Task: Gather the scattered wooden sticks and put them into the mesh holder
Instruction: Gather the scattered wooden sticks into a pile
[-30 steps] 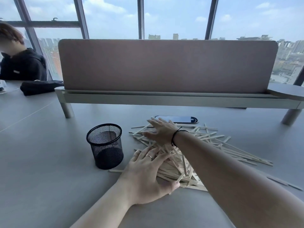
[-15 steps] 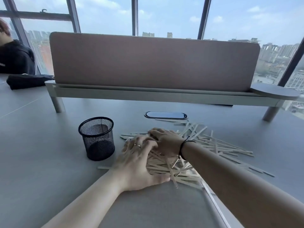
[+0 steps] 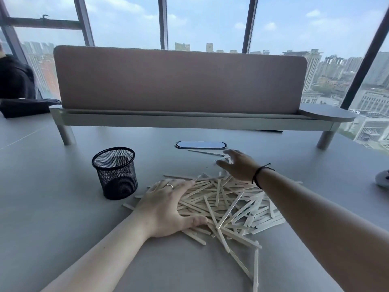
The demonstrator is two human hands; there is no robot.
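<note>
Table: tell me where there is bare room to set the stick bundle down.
Bare table lies left of the mesh holder, in front of the left hand, and between the holder and the oval grommet. It is crowded right of the holder: the stick pile spreads under both hands, with strays by the right hand.

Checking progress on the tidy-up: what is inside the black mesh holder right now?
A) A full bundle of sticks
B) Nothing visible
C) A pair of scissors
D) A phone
B: the mesh holder stands empty left of the pile, while the wooden sticks all lie on the table under and around the left hand.
</note>
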